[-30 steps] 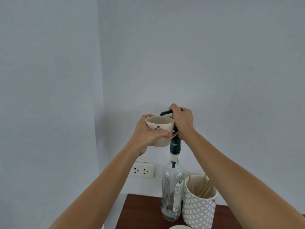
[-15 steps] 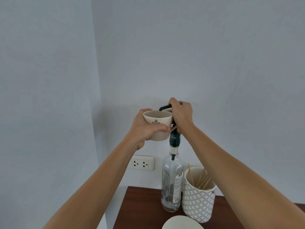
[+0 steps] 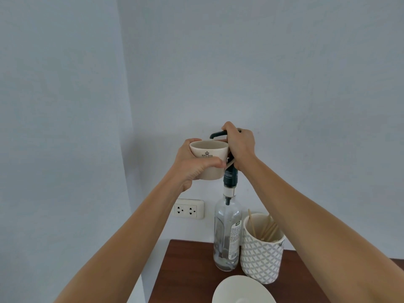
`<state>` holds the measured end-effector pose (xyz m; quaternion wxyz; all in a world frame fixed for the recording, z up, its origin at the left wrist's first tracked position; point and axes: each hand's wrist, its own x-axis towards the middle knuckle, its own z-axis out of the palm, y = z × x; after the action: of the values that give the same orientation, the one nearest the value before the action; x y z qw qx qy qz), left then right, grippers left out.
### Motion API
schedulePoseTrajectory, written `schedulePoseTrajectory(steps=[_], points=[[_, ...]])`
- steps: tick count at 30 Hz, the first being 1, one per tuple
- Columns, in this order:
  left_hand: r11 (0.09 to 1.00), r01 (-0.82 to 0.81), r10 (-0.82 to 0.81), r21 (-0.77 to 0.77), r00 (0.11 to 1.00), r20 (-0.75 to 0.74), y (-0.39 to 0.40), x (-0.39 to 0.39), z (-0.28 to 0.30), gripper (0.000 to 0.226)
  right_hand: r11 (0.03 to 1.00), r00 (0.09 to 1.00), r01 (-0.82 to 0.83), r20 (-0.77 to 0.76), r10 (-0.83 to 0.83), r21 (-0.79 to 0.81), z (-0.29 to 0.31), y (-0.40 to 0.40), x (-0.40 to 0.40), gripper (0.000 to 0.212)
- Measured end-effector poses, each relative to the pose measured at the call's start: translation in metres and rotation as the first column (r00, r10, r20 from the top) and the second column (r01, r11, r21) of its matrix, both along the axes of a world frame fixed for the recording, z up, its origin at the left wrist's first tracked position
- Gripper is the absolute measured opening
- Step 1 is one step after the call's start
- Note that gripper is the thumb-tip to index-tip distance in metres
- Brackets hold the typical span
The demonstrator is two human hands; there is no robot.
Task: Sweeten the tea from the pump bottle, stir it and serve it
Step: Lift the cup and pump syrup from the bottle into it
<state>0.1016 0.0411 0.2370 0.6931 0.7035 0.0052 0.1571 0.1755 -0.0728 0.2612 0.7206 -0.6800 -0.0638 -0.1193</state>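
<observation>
Cream cup (image 3: 208,159) with crown logo gripped by left hand (image 3: 192,166), held raised under dark spout of clear, nearly empty pump bottle (image 3: 227,232) standing on brown table (image 3: 185,270), pump head clasped by right hand (image 3: 240,145).

One cup (image 3: 208,159), one pump bottle (image 3: 227,235), one patterned holder (image 3: 261,256) of several sticks (image 3: 270,229), one saucer (image 3: 242,289), one wall socket (image 3: 189,208), two hands.

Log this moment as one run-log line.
stage: sweetening | left hand: holds cup under spout | right hand: on pump head of pump bottle | saucer: bare | stirring: not yet done
</observation>
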Motion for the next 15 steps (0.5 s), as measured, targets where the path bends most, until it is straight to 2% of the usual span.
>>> schedulePoseTrajectory(steps=[10, 15], points=[[1.0, 0.004, -0.004, -0.012, 1.0, -0.002, 0.0028, 0.0033, -0.0029, 0.088, 1.0, 0.999, 0.0, 0.049, 0.002, -0.031, -0.0023, 0.0022, 0.0037, 0.018], [1.0, 0.004, -0.004, -0.014, 1.0, 0.0, 0.0013, 0.0004, -0.0026, 0.089, 1.0, 0.999, 0.015, 0.05, -0.015, -0.009, -0.0021, 0.0015, 0.0011, 0.023]])
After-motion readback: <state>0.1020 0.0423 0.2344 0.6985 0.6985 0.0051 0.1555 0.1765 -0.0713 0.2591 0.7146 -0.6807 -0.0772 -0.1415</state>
